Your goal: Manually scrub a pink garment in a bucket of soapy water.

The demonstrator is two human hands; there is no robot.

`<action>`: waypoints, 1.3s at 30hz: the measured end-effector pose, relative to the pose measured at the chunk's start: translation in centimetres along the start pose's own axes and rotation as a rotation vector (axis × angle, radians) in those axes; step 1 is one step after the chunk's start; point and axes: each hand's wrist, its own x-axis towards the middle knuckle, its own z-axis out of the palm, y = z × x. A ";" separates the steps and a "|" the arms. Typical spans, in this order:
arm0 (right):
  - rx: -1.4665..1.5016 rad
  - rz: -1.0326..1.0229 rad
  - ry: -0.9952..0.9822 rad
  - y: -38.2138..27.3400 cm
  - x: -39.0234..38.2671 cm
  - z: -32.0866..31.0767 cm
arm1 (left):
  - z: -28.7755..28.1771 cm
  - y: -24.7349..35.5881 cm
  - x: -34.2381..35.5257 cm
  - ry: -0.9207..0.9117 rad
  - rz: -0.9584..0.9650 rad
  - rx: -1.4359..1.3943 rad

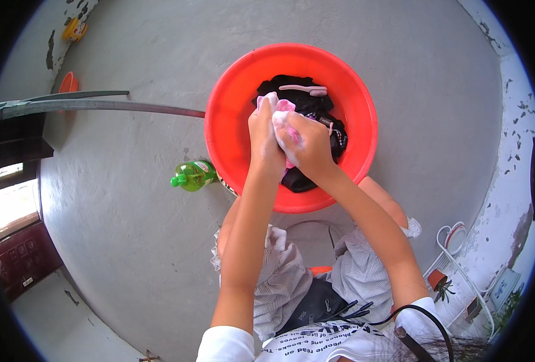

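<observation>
My left hand (262,136) and my right hand (308,145) are pressed together over a red plastic basin (225,114), both closed on a pink cloth (284,106) covered in white suds. Foam also coats my knuckles. Beneath and around the cloth, dark wet clothing (297,180) lies in the basin, and a pale pink brush (302,89) rests on it near the back. Part of the pink cloth is hidden by my fingers.
A green bottle (193,178) lies left of the basin on the grey floor (129,241). Long grey strips (98,105) extend leftward. An orange container (68,84) and yellow tub (74,29) sit along the left wall; a white plant stand (448,250) stands at right.
</observation>
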 end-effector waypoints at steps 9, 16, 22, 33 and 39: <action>0.295 0.272 0.105 2.3 1.7 -0.8 | 0.7 -2.5 -0.5 -0.066 0.006 0.125; 0.204 0.278 0.157 0.9 1.4 -0.8 | 0.6 -2.2 -0.3 -0.097 -0.003 0.090; -0.109 -0.105 -0.032 -0.2 -0.5 0.0 | -0.5 -0.8 0.0 -0.040 -0.051 -0.052; 0.301 0.362 0.100 2.8 1.8 -1.0 | 0.8 -3.5 -0.8 -0.075 -0.020 0.134; 0.095 0.153 0.084 0.6 0.7 -0.7 | 0.5 -2.3 -0.3 -0.050 0.036 0.008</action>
